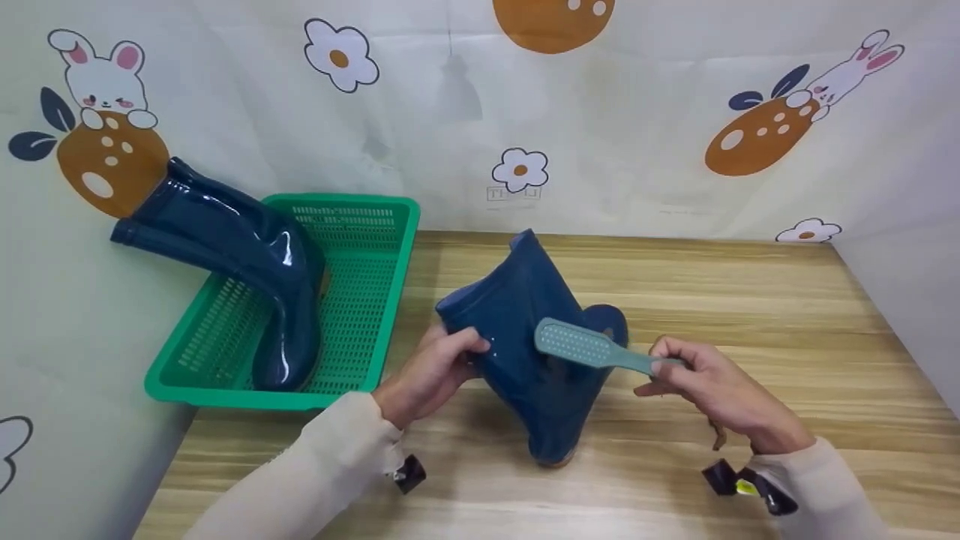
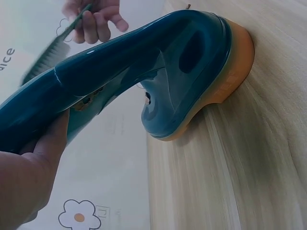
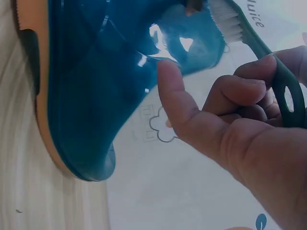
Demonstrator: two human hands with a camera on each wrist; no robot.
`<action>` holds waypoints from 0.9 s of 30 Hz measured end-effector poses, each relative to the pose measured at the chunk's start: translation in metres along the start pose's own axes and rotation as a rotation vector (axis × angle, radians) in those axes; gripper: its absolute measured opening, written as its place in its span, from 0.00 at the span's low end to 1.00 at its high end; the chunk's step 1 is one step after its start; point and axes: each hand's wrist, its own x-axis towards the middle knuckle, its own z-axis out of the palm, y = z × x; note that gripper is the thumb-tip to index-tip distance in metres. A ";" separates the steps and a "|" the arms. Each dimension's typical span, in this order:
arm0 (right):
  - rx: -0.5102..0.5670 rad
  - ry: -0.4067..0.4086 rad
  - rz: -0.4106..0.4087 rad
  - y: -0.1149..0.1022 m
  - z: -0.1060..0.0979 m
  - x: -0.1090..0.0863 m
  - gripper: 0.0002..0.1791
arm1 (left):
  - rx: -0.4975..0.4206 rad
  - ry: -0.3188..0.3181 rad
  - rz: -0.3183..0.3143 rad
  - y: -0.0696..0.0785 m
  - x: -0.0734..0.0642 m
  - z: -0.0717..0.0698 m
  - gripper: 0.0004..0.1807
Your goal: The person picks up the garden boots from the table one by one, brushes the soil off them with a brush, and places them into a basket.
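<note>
A glossy blue rubber boot (image 1: 525, 300) with a tan sole (image 2: 235, 67) stands at the middle of the wooden table, its shaft leaning left. My left hand (image 1: 439, 367) grips the shaft just below the boot's opening, thumb on the near face and the other fingers hidden behind. By its handle, my right hand (image 1: 712, 386) holds a green brush (image 1: 574, 343). White bristles (image 3: 228, 21) face the boot, and the brush head overlaps the shaft in the head view. One finger of the right hand stretches toward the boot in the right wrist view.
On the left, a green plastic basket (image 1: 409, 262) holds a second blue boot (image 1: 289, 300), its shaft sticking out over the left rim. Patterned sheeting (image 1: 637, 180) walls the table (image 1: 750, 300) at the back and sides.
</note>
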 end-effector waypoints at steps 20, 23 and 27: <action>-0.055 0.027 0.064 0.004 -0.010 -0.007 0.08 | 0.021 0.010 0.018 -0.001 0.000 -0.002 0.33; -0.062 0.011 0.074 0.012 -0.012 -0.010 0.07 | 0.030 0.011 0.013 0.000 0.000 -0.002 0.34; -0.068 -0.015 0.112 0.024 -0.026 -0.030 0.06 | 0.040 0.016 0.001 0.001 -0.001 -0.003 0.35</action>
